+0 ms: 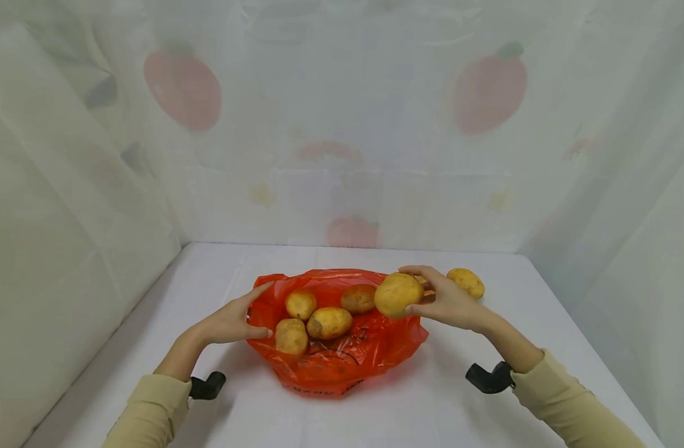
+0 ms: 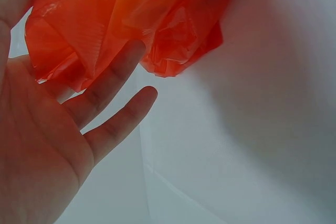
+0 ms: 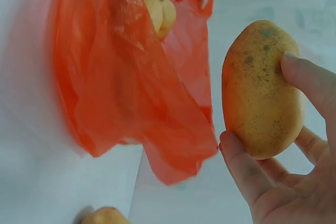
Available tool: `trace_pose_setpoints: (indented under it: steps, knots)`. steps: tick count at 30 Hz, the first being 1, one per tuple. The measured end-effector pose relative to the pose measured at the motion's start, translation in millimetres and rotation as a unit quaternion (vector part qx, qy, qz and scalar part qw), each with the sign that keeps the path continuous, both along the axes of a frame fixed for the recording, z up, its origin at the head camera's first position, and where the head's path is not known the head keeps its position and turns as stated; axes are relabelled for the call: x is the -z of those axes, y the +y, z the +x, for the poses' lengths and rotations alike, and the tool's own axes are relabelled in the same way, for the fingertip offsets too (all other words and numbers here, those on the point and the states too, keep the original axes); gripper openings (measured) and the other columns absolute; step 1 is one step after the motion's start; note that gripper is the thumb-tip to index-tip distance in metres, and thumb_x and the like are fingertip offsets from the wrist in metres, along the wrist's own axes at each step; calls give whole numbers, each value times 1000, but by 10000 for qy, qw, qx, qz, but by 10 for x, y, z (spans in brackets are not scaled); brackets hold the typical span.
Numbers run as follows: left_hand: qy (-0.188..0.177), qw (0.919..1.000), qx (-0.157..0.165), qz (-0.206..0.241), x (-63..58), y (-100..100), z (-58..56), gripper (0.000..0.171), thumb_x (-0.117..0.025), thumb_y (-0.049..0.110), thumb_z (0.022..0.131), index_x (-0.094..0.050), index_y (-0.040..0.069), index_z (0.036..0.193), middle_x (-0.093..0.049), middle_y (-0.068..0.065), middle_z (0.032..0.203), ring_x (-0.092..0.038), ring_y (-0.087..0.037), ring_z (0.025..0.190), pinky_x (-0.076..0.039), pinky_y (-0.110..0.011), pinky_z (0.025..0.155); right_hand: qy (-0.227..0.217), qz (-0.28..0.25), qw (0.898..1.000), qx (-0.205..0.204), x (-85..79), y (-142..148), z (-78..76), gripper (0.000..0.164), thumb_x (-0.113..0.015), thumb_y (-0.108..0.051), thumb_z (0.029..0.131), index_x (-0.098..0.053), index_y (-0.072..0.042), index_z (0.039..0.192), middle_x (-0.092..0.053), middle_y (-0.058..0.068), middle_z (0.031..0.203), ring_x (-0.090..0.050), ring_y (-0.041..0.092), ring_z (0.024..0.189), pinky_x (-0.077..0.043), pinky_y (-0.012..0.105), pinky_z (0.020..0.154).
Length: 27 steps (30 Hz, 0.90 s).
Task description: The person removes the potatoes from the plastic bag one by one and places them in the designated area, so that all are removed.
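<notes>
My right hand [image 1: 450,302] grips a yellow potato [image 1: 399,295] by its sides, thumb and fingers on opposite faces. The potato is raised at the right rim of a red plastic bag [image 1: 389,351]; dark specks mark its skin in the right wrist view. My left hand [image 1: 229,322] is at the bag's left side, thumb and index finger spread apart over the rim. Two straight fingers [image 2: 128,111] show against the bag's outside in the left wrist view. Inside the bag's wide mouth lie several potatoes, including a longish one [image 1: 329,323] and a browner one [image 1: 358,298].
Another potato [image 1: 468,283] lies on the white table [image 1: 370,423] beyond my right hand. Pale sheeting [image 1: 342,205] with faint fruit prints hangs behind the table and along both sides. A black wrist-worn camera [image 1: 490,378] sticks out below the right cuff.
</notes>
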State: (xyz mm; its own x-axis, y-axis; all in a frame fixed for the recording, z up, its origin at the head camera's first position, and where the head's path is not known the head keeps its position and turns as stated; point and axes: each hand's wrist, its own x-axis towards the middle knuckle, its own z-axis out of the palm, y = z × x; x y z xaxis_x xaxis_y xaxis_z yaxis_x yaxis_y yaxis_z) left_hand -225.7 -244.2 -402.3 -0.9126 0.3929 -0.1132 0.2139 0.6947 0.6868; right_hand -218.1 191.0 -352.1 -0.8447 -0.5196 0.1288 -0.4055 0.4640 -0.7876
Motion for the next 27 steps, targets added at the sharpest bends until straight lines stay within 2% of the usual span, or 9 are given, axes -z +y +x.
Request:
trace_pose_setpoints:
  steps: [7, 13, 17, 24, 27]
  knots:
    - [48, 9999, 142, 27, -16, -22, -1, 92, -74, 33, 76, -18, 20, 147, -41, -13, 138, -46, -31, 117, -46, -47, 90, -381, -146, 9986, 322, 3, 193, 1, 65, -71, -29, 81, -35, -27, 135, -42, 5, 133, -51, 32, 113, -53, 31, 82]
    - [-31, 9999, 70, 76, -10, -13, -10, 91, -74, 31, 76, -19, 23, 147, -40, -9, 138, -46, -29, 116, -48, -43, 89, -197, -188, 9978, 601, 4, 349, -21, 68, -72, -30, 80, -35, -22, 137, -42, 8, 133, -53, 34, 111, -53, 31, 80]
    - [-33, 9999, 82, 95, -2, -16, -13, 91, -74, 31, 76, -19, 24, 147, -40, -9, 138, -47, -29, 116, -48, -42, 88, -144, -157, 9962, 850, 6, 473, -54, 69, -70, -31, 81, -33, -20, 138, -37, 9, 138, -47, 38, 117, -52, 34, 83]
    - [26, 9998, 169, 75, 3, -28, -20, 92, -74, 33, 76, -18, 21, 147, -40, -12, 138, -47, -30, 116, -48, -45, 89, -158, -119, 9931, 1156, -7, 663, -84, 71, -67, -32, 84, -29, -18, 141, -27, 14, 145, -46, 42, 118, -53, 36, 82]
    - [-17, 9999, 94, 46, -1, -23, -22, 93, -75, 34, 75, -18, 23, 147, -41, -10, 138, -47, -30, 116, -47, -45, 89, -138, -31, 9909, 1337, 5, 725, -97, 72, -67, -34, 84, -28, -17, 142, -25, 16, 146, -44, 43, 120, -52, 40, 83]
